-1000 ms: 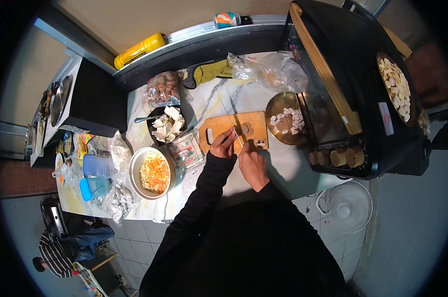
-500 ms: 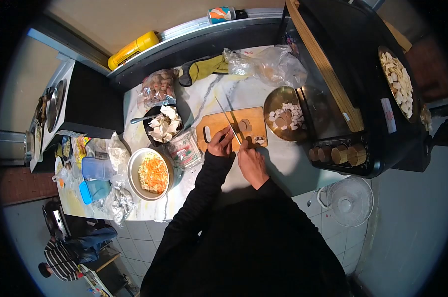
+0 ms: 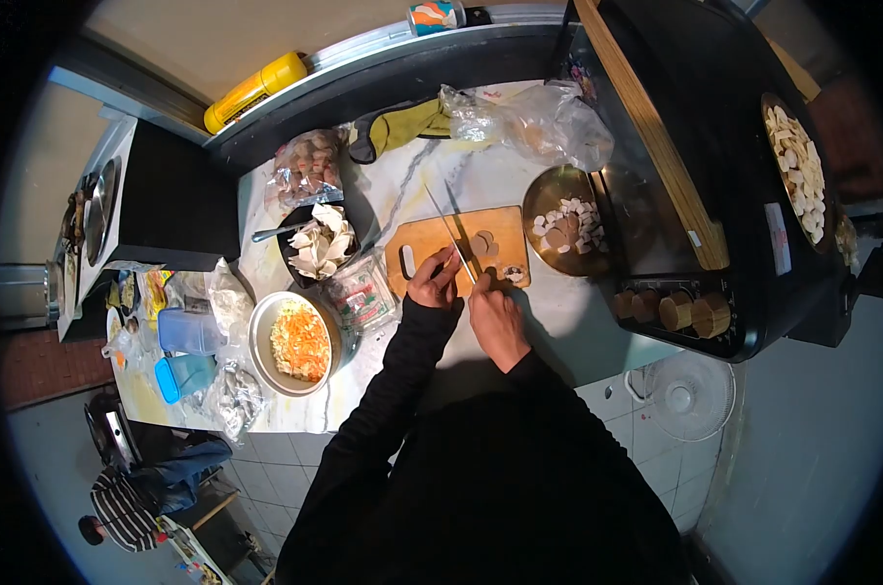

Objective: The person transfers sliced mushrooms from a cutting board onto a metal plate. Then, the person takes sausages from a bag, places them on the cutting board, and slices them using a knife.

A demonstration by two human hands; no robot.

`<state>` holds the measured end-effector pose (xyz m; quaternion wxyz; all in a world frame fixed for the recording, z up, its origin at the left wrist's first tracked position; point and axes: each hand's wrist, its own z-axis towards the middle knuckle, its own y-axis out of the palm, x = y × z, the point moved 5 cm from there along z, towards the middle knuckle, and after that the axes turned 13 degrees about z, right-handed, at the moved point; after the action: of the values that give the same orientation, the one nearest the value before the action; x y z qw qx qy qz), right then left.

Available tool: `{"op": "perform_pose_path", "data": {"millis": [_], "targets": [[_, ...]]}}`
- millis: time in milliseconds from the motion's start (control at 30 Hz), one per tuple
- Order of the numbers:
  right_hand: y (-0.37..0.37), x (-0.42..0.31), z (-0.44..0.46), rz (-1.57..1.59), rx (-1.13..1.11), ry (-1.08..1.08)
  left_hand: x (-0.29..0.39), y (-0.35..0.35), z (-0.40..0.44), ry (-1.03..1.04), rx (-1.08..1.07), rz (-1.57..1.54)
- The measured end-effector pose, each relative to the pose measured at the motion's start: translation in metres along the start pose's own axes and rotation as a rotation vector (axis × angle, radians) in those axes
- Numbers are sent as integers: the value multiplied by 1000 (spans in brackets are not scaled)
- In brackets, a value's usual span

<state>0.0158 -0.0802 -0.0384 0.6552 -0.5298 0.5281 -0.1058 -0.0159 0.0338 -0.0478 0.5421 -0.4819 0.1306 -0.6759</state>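
Observation:
In the head view, my right hand point(image 3: 498, 320) is closed around the handle of a long kitchen knife point(image 3: 447, 224), its blade slanting away to the upper left over a wooden cutting board point(image 3: 418, 240). Close against the blade's left side, my left hand point(image 3: 434, 280) has its fingers pinched together on the board; whatever they hold is hidden. Several round greyish-brown slices point(image 3: 482, 244) lie right of the blade, and a small pale-and-dark piece point(image 3: 514, 275) sits near my right fingers. A round brass-coloured pan point(image 3: 541, 255) with cut pale and brown pieces point(image 3: 568, 226) stands right of the board.
Left of the board are a dark bowl of pale pieces point(image 3: 320, 244) with a spoon, a flat plastic packet point(image 3: 362, 292) and a pot point(image 3: 256, 341) of shredded vegetables. A bag of brown lumps point(image 3: 307, 168) lies behind. A black oven point(image 3: 724, 146) stands right; a person point(image 3: 125, 507) is lower left.
The view has shifted slightly. Both hands and the knife keep nearly the same place over the board, and the slices look unchanged.

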Motion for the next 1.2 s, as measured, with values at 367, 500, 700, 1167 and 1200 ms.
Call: {"op": "perform_pose_path", "data": {"millis": [367,500,700,1167,1200], "targets": [[7,3,-1,-36,139,-77,-3,2,-1,18,6,13],[8,4,2,-47,124,-50,-4,4,0,18,23,6],[6,1,2,-68,126,-48,-3,2,0,-8,5,-10],[6,-1,6,-157,135,-58,-4,3,1,-5,46,-16],[4,-2,7,-147,115,-45,-4,3,1,-10,52,-8]]}}
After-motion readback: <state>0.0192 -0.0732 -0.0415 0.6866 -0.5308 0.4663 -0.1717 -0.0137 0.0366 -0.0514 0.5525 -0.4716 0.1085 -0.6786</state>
